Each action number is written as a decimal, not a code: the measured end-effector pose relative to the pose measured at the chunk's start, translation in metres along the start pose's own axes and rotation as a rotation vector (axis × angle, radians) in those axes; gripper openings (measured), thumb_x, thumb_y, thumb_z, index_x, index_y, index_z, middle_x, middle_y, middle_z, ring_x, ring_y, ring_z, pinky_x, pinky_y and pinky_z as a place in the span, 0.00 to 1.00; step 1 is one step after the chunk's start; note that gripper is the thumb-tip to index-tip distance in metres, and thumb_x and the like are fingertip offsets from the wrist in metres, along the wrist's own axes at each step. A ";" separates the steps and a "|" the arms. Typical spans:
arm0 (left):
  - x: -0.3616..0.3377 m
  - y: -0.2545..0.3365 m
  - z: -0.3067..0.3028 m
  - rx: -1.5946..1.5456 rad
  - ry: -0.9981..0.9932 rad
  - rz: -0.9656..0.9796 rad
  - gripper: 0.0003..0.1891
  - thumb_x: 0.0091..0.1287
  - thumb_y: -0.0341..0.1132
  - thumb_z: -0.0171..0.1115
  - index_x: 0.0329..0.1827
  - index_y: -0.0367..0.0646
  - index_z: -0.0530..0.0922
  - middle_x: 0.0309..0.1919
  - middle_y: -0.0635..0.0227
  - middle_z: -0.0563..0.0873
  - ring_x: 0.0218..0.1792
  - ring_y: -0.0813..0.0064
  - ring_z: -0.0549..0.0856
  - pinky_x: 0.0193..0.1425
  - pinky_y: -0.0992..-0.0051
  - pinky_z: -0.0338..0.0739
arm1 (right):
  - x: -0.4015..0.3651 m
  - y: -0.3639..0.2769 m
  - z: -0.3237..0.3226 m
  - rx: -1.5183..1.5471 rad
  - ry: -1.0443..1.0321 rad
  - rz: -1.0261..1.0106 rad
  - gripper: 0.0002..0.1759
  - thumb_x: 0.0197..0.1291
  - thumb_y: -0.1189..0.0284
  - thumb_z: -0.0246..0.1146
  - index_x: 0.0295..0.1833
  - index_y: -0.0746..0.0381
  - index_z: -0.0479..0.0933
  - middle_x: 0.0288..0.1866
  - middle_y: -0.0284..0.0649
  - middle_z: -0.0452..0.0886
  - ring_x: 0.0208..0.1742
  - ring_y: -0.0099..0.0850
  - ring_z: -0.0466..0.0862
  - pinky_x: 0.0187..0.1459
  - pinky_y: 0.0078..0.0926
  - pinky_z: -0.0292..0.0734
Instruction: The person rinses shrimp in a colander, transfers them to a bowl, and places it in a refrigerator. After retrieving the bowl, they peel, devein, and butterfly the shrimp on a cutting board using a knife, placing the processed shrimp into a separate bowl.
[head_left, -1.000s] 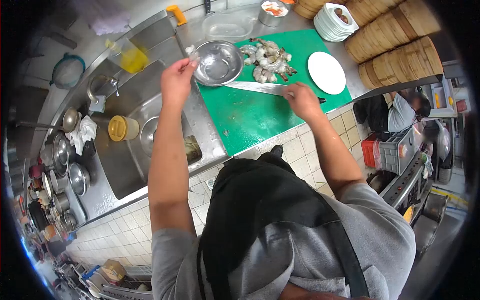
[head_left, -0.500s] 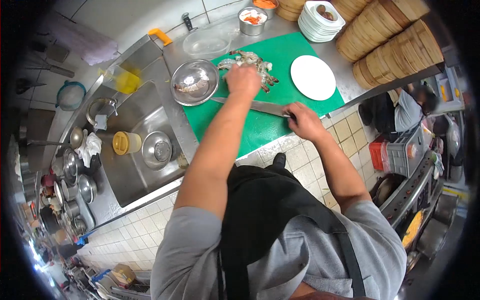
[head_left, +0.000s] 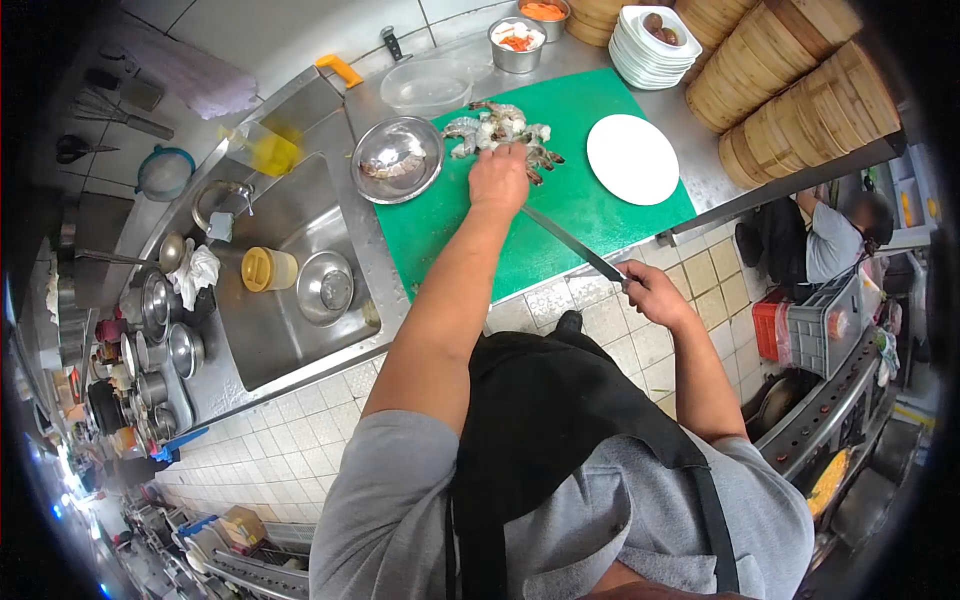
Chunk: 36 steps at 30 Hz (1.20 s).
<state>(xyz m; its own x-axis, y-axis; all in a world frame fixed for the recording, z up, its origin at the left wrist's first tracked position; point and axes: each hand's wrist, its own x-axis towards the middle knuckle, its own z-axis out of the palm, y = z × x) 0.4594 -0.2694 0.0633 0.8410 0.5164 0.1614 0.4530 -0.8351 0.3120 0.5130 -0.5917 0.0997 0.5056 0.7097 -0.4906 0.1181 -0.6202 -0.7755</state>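
My right hand [head_left: 652, 292] grips the handle of a long kitchen knife [head_left: 575, 243]. Its blade slants up and left across the green cutting board [head_left: 560, 220], the tip ending beside my left hand [head_left: 500, 178]. That hand is bent down at the near edge of a pile of raw shrimp [head_left: 505, 125]; its fingers are closed, and what lies under them is hidden. Left of the pile, a metal bowl [head_left: 420, 180] contains a peeled-looking shrimp [head_left: 393, 168]. A white plate [head_left: 632, 160] rests on the board's right side.
A sink [head_left: 280, 350] with a yellow-lidded container [head_left: 268, 270] and metal bowls lies left. Behind the board stand a clear plastic container [head_left: 427, 86], a tin of white and orange pieces [head_left: 517, 45], stacked plates [head_left: 645, 65] and bamboo steamers [head_left: 810, 120]. A person [head_left: 830, 235] is at far right.
My right hand has drawn back toward me and right, turning the knife to a steeper slant. My left hand has come slightly nearer, to the shrimp pile's front edge. The view shifted slightly.
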 end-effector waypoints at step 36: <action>-0.074 -0.087 -0.048 -0.281 -0.209 -0.450 0.22 0.54 0.42 0.81 0.49 0.40 0.89 0.40 0.56 0.92 0.39 0.65 0.91 0.49 0.69 0.84 | 0.019 -0.015 0.048 0.217 -0.202 -0.073 0.29 0.77 0.72 0.55 0.80 0.42 0.66 0.27 0.27 0.68 0.22 0.17 0.65 0.24 0.19 0.66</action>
<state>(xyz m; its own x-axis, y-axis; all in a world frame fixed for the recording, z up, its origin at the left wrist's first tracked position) 0.3434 -0.2260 0.0690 0.6366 0.7375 -0.2253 0.7086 -0.4441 0.5484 0.4794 -0.5532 0.0829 0.3195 0.8156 -0.4823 -0.0482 -0.4944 -0.8679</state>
